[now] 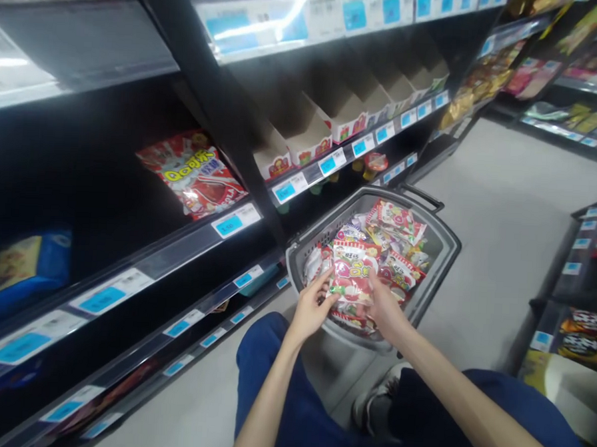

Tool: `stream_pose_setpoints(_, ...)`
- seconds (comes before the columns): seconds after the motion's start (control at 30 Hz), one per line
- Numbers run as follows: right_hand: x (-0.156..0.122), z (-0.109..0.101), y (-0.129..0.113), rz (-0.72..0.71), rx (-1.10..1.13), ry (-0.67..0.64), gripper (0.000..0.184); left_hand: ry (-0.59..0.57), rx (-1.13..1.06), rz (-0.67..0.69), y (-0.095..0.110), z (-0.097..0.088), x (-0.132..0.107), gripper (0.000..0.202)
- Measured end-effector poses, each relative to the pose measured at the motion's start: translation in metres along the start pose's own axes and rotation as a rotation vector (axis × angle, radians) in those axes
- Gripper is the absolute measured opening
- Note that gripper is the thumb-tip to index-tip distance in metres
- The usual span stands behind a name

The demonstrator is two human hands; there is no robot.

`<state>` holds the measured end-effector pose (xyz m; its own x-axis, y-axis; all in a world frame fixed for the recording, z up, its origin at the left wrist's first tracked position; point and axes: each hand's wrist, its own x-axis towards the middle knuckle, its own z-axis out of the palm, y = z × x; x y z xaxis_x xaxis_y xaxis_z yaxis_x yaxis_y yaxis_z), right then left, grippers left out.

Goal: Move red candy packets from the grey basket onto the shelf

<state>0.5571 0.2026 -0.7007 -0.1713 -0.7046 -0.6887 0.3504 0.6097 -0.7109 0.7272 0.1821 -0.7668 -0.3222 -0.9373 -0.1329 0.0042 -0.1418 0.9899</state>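
Between my two hands is a red and white candy bag [355, 270], its printed front facing up. My left hand [315, 306] grips its lower left side, thumb on the front. On the bag's right edge, my right hand [383, 304] closes with the thumb on top. Directly below stands a grey shopping basket [444, 258], holding several similar candy packets [396, 222] in a loose heap. How the fingers lie behind the bag is hidden.
On the shelf to the left lies a red cola candy bag [195, 175]. Open display cartons [307, 140] line the shelf ahead. A blue package [31, 266] sits at far left. Grey floor [496, 174] runs right of the basket, with another shelf rack [571, 264] beyond.
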Motion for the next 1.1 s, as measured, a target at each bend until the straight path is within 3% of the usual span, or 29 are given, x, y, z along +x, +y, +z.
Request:
stream_pose_setpoints(0.3, 0.006, 0.005, -0.002, 0.026, 0.034, 0.009, 0.058, 0.100, -0.124, 0.000, -0.001, 0.000, 0.001, 0.057)
stream_pose_setpoints(0.4, 0.002, 0.009, -0.008, -0.044, -0.099, 0.017, 0.063, 0.129, -0.219, 0.057, -0.001, 0.001, 0.006, 0.059)
stream_pose_setpoints(0.47, -0.003, 0.010, -0.014, -0.179, -0.307, 0.032, 0.065, 0.145, -0.243, 0.082, -0.004, 0.002, 0.006, 0.062)
stream_pose_setpoints(0.53, -0.008, 0.008, -0.023, -0.431, -0.591, 0.090, 0.065, 0.169, -0.227, 0.090, -0.008, 0.004, 0.003, 0.059)
stream_pose_setpoints(0.67, -0.011, -0.005, -0.037, -0.980, -1.084, 0.226, 0.063, 0.193, -0.001, 0.157, -0.004, 0.004, -0.001, 0.026)
stream_pose_setpoints(0.77, -0.007, -0.017, -0.042, -1.189, -1.253, 0.293, 0.061, 0.188, 0.358, 0.411, 0.026, -0.004, 0.014, 0.018)
stream_pose_setpoints(0.83, -0.004, -0.024, -0.043, -1.250, -1.315, 0.328, 0.061, 0.210, 0.583, 0.612, 0.061, -0.013, 0.036, 0.020)
stream_pose_setpoints(0.9, -0.002, -0.028, -0.044, -1.271, -1.353, 0.352, 0.061, 0.250, 0.805, 0.715, 0.101, -0.023, 0.065, 0.024)
stream_pose_setpoints(1.0, -0.002, -0.033, -0.046, -1.246, -1.391, 0.361, 0.065, 0.321, 1.227, 0.676, 0.156, -0.035, 0.109, 0.037)
stream_pose_setpoints(1.1, -0.003, -0.036, -0.045, -1.179, -1.418, 0.347, 0.069, 0.395, 1.546, 0.553, 0.188, -0.040, 0.139, 0.054)
